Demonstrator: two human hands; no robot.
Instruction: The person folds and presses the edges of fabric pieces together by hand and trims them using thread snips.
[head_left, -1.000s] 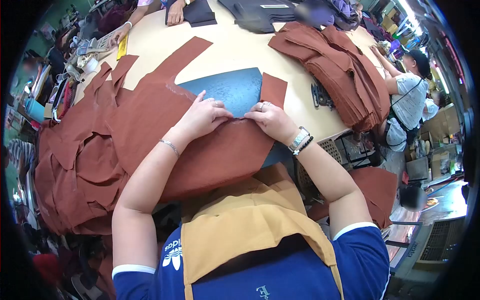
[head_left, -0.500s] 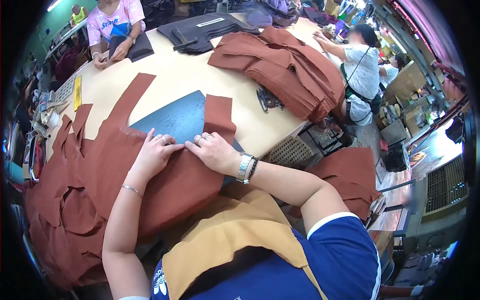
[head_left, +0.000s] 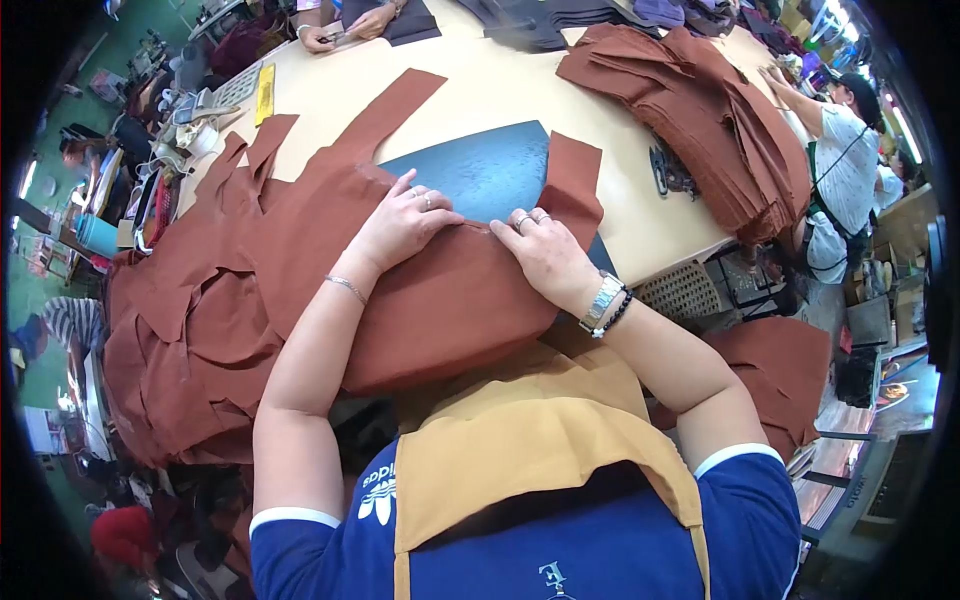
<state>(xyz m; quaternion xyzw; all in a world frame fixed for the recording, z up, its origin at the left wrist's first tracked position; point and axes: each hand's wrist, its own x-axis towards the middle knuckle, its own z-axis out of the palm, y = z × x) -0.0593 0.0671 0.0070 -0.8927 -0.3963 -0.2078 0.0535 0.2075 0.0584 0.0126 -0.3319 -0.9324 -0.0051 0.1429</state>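
Observation:
A rust-brown cut fabric piece point(head_left: 440, 320) drapes over the table edge toward my body. Its curved inner edge lies on a dark blue board point(head_left: 480, 165). My left hand point(head_left: 405, 225) pinches that edge, thumb and fingers together. A short way to the right, my right hand point(head_left: 548, 258) pinches the same edge, its thumb pointing toward the left one. The fabric just under the fingertips is hidden. One strip of the piece stretches away past the board's left side, and another part lies on its right.
More brown pieces point(head_left: 180, 350) hang in a heap at left. A brown fabric stack point(head_left: 700, 130) lies at the table's right, beside black scissors point(head_left: 660, 170). A yellow ruler point(head_left: 265, 95) is at far left. Co-workers' hands point(head_left: 318, 40) rest across the table point(head_left: 500, 90).
The view has turned, so the table and fabric sit farther right and higher in it. Both hands stay at the fabric edge, now slightly farther apart.

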